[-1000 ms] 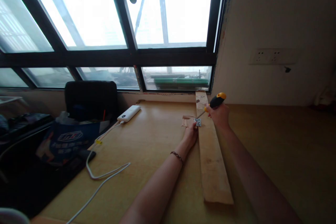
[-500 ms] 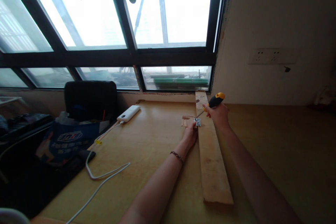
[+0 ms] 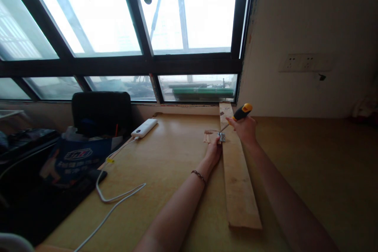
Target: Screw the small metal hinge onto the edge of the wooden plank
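Observation:
A long wooden board (image 3: 240, 181) lies lengthwise on the table, and a small wood piece (image 3: 209, 136) sits against its left side. A metal hinge (image 3: 222, 137) spans the spot where the two meet. My left hand (image 3: 213, 151) is closed at the hinge, its fingertips pressed on the left leaf beside the small piece; some of its fingers are hidden. In my right hand (image 3: 246, 129) is a screwdriver (image 3: 242, 112) with a black and yellow handle. It slants down to the left, its tip at the hinge near my left fingertips.
A white power bank (image 3: 144, 128) rests at the table's left edge, with a white cable (image 3: 118, 200) running toward me. Beyond that edge stand a black chair (image 3: 101, 112) and a blue bag (image 3: 78, 157). A window and a wall bound the table's far side.
Both hands, the hinge and the boards keep nearly the same places. The screwdriver handle and right-hand fingers have shifted very slightly; the whole view has moved a little.

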Motion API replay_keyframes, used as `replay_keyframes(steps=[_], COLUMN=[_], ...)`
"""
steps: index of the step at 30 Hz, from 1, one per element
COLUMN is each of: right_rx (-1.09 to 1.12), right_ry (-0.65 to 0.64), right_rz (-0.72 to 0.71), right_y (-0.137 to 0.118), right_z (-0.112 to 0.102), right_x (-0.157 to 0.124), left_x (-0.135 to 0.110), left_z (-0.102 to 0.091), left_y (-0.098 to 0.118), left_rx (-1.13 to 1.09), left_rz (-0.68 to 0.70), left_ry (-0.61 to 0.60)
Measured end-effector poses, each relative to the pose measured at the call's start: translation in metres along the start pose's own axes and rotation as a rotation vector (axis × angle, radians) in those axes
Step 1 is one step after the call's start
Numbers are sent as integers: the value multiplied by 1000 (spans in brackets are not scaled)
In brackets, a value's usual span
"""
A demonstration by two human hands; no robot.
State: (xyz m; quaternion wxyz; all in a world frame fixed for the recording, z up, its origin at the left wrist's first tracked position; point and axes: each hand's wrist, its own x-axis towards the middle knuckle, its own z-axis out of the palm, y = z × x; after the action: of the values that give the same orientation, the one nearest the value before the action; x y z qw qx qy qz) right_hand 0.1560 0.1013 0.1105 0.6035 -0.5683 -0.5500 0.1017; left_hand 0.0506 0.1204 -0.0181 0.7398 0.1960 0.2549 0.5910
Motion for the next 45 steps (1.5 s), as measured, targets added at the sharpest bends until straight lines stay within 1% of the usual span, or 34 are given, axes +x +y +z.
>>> replay_keyframes(steps=[1, 2, 3, 5, 7, 8, 9, 10, 11, 14, 16, 19, 22, 24, 26, 31, 39, 45], right_rx=[-10, 22, 85, 253, 408, 456, 474, 457, 404, 138, 14, -35, -51, -48, -28, 15, 30, -44], right_ry=[26, 11, -40, -202, -353, -398, -417, -409, -372, -172, -71, 6, 65, 73, 51, -13, -64, -96], right_rz=[-3, 17, 55, 145, 199, 209, 209, 202, 190, 124, 65, 9, 4, -12, -13, 83, 113, 71], right_y=[-1, -2, -3, -6, -8, -9, -10, -11, -11, -10, -10, -10, -12, -13, -14, -15, -13, -14], right_z=[0, 0, -1, -5, -11, -13, -14, -14, -14, -6, 0, 3, -2, -8, -14, -18, -14, -17], right_x=[-1, -1, -1, 1, 3, 4, 5, 5, 4, -1, -6, -11, -10, -6, -2, 3, 3, 4], left_x=[0, 0, 0, 1, 1, 1, 1, 1, 1, 1, 0, -3, -6, -8, -9, -10, -7, -5], left_z=[0, 0, 0, 0, 1, 1, 1, 1, 1, 1, 0, -5, -13, -17, -19, -19, -18, -20], left_y=[0, 0, 0, 1, 2, 2, 1, 1, 1, 0, 3, 13, 26, 32, 36, 36, 33, 30], left_rx=[1, 3, 6, 17, 28, 32, 34, 33, 31, 50, 90, 197, 336, 389, 418, 478, 560, 589], left_rz=[0, 1, -1, -4, -6, -10, -12, -14, -15, -17, -25, -28, -99, -152, -175, -191, -158, -93], left_ry=[-2, 1, 8, 27, 47, 54, 60, 64, 65, 50, 35, 0, -127, -199, -218, -198, -160, -108])
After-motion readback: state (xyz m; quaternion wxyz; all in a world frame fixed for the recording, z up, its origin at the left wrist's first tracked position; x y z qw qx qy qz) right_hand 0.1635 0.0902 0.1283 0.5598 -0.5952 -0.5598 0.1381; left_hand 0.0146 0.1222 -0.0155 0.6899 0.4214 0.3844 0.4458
